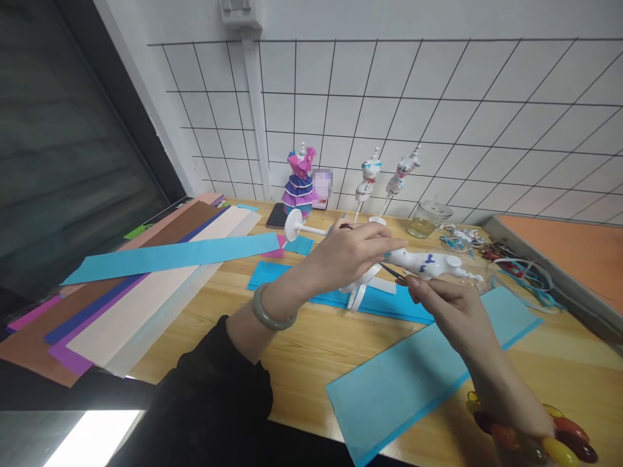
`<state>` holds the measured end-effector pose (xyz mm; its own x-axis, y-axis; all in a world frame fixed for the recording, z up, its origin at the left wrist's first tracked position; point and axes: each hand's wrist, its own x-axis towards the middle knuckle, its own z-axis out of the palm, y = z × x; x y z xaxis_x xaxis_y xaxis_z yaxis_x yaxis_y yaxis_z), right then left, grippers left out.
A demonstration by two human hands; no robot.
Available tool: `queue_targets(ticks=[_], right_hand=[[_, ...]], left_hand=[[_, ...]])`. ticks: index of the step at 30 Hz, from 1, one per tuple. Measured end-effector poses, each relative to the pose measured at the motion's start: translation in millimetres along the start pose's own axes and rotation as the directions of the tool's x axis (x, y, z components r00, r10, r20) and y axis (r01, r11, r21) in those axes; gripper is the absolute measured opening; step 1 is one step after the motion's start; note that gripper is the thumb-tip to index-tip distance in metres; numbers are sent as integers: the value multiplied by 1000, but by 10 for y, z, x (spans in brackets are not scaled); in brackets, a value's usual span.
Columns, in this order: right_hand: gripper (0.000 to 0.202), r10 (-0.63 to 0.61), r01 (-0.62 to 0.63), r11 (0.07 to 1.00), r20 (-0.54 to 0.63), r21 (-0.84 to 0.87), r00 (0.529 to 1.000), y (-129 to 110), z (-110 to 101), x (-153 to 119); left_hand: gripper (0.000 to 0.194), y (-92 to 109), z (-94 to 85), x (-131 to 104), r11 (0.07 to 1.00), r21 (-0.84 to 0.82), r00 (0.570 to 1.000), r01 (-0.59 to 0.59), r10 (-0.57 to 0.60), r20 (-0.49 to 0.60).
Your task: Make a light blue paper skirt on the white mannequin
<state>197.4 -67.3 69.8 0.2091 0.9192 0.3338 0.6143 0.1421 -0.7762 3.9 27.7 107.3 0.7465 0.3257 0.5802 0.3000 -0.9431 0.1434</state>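
Observation:
Lying on its side in the air is a small white dress-form mannequin [440,264] with blue marks on its body. My left hand [355,253] is closed around it, and its stand with a round base sticks out to the left. My right hand [450,311] pinches a pair of dark tweezers [392,273], whose tips reach the mannequin's lower end by my left fingers. A loop of white ribbon [359,297] hangs just below them, over folded blue paper [331,300]; its far end is hidden. Under my right wrist lies a wider light-blue paper strip [389,389].
Coloured paper strips [146,311] are layered on the left. At the wall stand a mannequin in a ruffled pink-and-blue dress [299,185], two barer mannequins [368,178] and a glass jar [428,218]. Tangled cords [523,275] lie right, beside a grey-edged orange board [574,253].

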Motion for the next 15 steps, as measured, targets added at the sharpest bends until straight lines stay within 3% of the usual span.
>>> queue_targets(ticks=[9, 15], right_hand=[[47, -4, 6, 999, -32, 52, 999, 30, 30, -46], [45, 7, -4, 999, -66, 45, 998, 35, 17, -49]], left_hand=[[30, -8, 6, 4, 1000, 13, 1000, -8, 8, 5], [30, 2, -28, 0, 998, -62, 1000, -6, 6, 4]])
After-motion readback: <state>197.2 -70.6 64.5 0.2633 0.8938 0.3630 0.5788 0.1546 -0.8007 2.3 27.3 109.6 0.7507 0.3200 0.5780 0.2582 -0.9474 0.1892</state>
